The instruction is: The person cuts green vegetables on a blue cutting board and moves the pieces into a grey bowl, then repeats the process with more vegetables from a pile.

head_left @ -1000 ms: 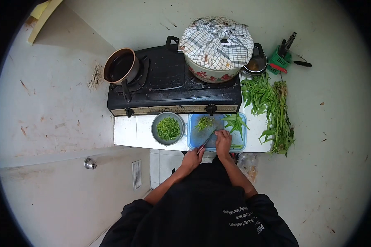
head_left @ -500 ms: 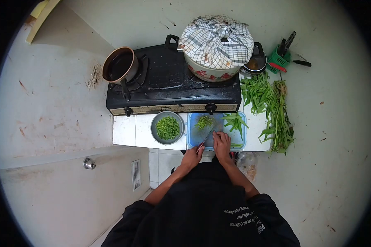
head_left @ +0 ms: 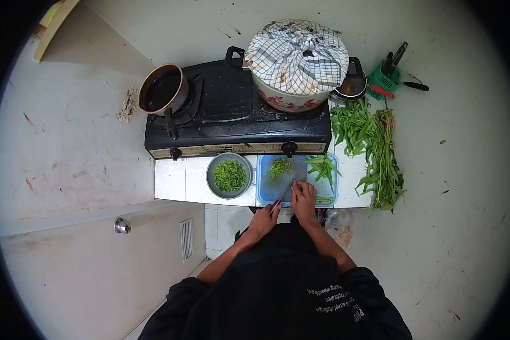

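My left hand [head_left: 262, 221] is closed around a knife [head_left: 277, 203] with a reddish handle, its blade slanting up and right over the blue cutting board [head_left: 260, 180]. Beside the blade, my right hand [head_left: 304, 199] presses down on the board with fingers bent together. Green stalks [head_left: 324, 199] stick out to the right from under it; the part beneath the fingers is hidden. Chopped greens [head_left: 279, 168] lie in a small heap on the board's upper left. Uncut leaves [head_left: 323, 166] rest at its upper right.
Left of the board stands a grey bowl [head_left: 209, 180] of chopped greens. Behind is a black gas stove [head_left: 221, 107] carrying a saucepan [head_left: 177, 102] and a cloth-covered pot [head_left: 292, 102]. Leafy bunches [head_left: 382, 153] lie at the right, near a green utensil basket [head_left: 384, 85].
The hands and knife have hardly moved; the knife tilts very slightly differently. The whole view has shifted a little.
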The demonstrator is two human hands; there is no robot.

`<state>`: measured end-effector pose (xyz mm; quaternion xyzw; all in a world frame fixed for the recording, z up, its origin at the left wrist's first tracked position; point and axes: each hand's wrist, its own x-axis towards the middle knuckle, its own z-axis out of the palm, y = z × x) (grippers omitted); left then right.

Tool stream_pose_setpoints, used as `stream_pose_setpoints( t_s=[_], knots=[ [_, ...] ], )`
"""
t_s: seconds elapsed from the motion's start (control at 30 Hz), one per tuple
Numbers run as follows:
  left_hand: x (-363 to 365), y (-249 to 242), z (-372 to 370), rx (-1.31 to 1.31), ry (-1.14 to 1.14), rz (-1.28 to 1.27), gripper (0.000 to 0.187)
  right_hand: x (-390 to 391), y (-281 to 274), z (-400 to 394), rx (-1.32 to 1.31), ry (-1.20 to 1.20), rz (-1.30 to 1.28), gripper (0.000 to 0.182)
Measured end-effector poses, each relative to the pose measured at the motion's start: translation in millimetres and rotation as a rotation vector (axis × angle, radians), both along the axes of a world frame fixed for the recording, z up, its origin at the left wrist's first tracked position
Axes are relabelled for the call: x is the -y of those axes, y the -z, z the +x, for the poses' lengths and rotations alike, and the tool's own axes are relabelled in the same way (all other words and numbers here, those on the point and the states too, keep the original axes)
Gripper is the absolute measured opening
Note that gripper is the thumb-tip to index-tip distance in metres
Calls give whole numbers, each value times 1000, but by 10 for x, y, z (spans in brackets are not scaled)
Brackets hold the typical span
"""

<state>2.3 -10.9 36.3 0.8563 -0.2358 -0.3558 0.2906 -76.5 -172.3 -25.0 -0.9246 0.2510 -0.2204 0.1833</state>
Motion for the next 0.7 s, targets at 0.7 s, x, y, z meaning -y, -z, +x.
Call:
stream_pose_setpoints(
  t_s=[0.7],
  knots=[
    [-23,289,-54,189,30,60,52,-80,-49,4,-165,4,-111,35]
  ],
)
